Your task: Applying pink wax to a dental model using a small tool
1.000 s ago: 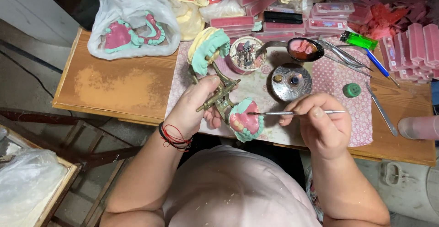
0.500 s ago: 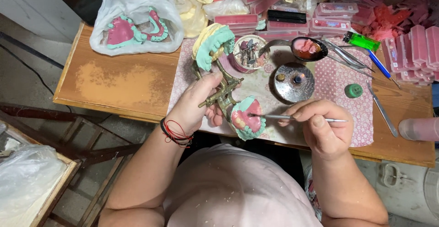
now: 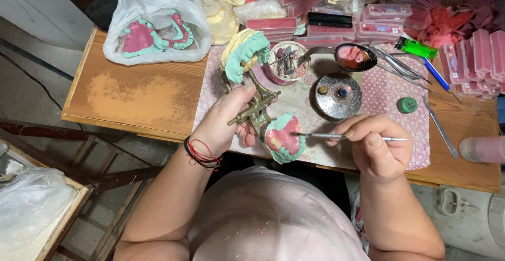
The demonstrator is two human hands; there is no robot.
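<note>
Brass hinge work filled the head view: the left hand (image 3: 223, 127) was wrapped around the metal frame of a dental articulator (image 3: 256, 106), fingers closed on its stem, lifting it just above the near edge of the wooden table (image 3: 142, 95). One green plaster model (image 3: 244, 50) sat tilted at the top of the frame; the lower model with pink wax (image 3: 284, 137) hung at the bottom, facing the person. The right hand (image 3: 376, 148) pinched a thin metal wax tool (image 3: 347, 136) between thumb and fingertips, pen-fashion, its tip touching the pink wax. Just beyond lay a round metal burner (image 3: 338, 95), a spoon of pink wax (image 3: 356, 56) and a green lighter (image 3: 415, 47). Judging by looks, the articulator was rigid and fairly heavy, safest gripped at the brass frame; the plaster seemed brittle, the wax soft and easily marred, so neither suited a firm hold
</note>
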